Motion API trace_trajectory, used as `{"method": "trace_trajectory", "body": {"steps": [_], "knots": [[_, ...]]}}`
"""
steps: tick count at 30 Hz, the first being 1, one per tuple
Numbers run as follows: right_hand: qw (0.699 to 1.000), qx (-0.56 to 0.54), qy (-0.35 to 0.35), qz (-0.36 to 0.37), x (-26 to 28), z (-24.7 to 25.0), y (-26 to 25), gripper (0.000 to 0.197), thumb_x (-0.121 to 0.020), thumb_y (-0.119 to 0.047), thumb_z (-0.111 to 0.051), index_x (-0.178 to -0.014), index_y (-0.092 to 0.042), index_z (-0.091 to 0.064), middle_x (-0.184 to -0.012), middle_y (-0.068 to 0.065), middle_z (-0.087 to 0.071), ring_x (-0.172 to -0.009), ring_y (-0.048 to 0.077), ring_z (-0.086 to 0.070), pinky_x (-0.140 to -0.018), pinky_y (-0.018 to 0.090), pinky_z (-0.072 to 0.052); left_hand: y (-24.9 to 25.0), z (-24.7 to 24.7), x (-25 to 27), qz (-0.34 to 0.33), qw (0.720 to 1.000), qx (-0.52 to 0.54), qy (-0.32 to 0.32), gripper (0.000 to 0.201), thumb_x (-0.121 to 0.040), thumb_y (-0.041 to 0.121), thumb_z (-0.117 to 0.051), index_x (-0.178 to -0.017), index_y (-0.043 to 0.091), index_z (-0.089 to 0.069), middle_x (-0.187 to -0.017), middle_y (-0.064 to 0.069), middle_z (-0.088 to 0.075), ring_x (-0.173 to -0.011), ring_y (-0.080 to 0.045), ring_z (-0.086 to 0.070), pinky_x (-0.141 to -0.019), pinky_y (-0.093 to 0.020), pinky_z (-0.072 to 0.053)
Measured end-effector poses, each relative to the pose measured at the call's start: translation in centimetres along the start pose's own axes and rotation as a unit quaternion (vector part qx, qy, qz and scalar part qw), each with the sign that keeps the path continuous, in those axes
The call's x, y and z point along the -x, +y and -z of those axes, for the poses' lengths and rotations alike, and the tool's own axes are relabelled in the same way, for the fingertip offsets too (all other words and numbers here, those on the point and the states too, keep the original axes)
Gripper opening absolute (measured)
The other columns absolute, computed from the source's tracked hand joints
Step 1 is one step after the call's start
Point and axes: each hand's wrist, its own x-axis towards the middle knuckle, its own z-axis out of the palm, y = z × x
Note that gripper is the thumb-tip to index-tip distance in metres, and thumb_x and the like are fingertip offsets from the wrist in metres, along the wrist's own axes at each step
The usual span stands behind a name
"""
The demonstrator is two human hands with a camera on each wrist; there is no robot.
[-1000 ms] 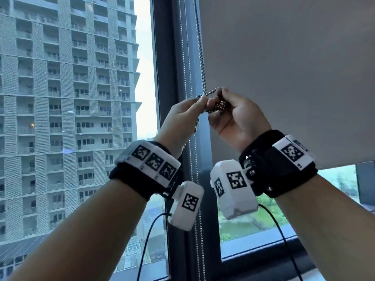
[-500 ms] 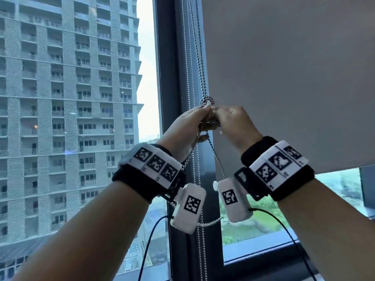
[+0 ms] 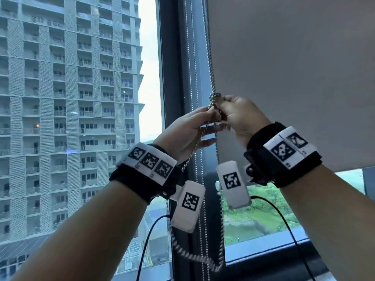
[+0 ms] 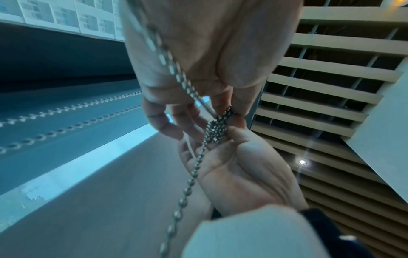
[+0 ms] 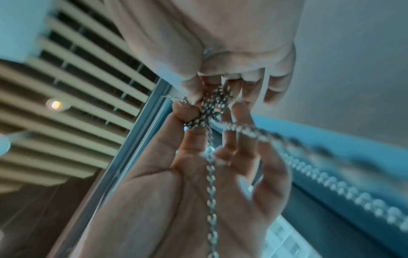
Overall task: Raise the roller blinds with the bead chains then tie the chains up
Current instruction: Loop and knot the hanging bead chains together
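Roller blind [image 3: 294,78] fills the upper right of the head view, its bottom edge partly raised above the sill. Beside its left edge the bead chain [image 3: 211,74] runs near-vertically down the dark window frame [image 3: 172,78], a slack loop sagging at lower centre. At mid-frame a bunched knot [image 3: 215,110] sits between both hands: the left hand [image 3: 186,134] pinches it from the left, the right hand [image 3: 241,116] from the right.
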Motion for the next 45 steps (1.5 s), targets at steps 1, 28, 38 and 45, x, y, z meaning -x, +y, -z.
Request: {"method": "trace_trajectory", "body": {"steps": [1,28,38,45], "knots": [[0.999,0.027,0.023,0.013,0.0,0.1,0.2,0.026,-0.094,-0.026,-0.05,-0.071,-0.018,-0.059,-0.067,-0.002,-0.058,-0.059,0.012,-0.051,-0.058,0.025,-0.041,-0.3,0.2,0.0,-0.008,1.0,-0.011,0.019,0.02,-0.097,0.028,-0.043,-0.086,0.023,-0.059,-0.095,0.005,-0.063,-0.086,-0.009,-0.058,-0.075,-0.029,-0.041],[0.959,-0.27,-0.054,0.063,3.5,1.3,2.3,0.022,-0.088,-0.029,-0.054,-0.072,-0.015,-0.054,-0.043,-0.01,-0.041,-0.051,0.009,-0.047,-0.067,0.024,-0.041,-0.5,2.1,-0.6,0.042,0.983,0.152,0.096,0.026,-0.087,0.026,-0.038,-0.063,0.024,-0.048,-0.077,0.005,-0.059,-0.078,-0.01,-0.056,-0.09,-0.041,-0.029],[0.973,-0.167,-0.153,-0.044,10.3,0.3,9.4,0.031,-0.091,-0.034,-0.047,-0.07,-0.013,-0.054,-0.043,-0.006,-0.034,-0.039,0.007,-0.026,-0.043,0.025,-0.019,-1.5,2.1,-0.3,0.047,0.99,0.094,0.092,0.031,-0.089,0.025,-0.039,-0.063,0.024,-0.056,-0.08,0.004,-0.063,-0.07,-0.007,-0.057,-0.087,-0.041,-0.03],[0.971,-0.153,-0.18,0.025,10.8,1.5,7.0,0.034,-0.085,-0.04,-0.053,-0.06,-0.018,-0.059,-0.045,-0.001,-0.053,-0.052,0.017,-0.059,-0.058,0.023,-0.048,-1.4,1.6,-0.5,0.031,0.994,0.037,0.094,0.024,-0.091,0.023,-0.038,-0.073,0.023,-0.054,-0.088,0.003,-0.062,-0.08,-0.009,-0.059,-0.081,-0.038,-0.032]]}}
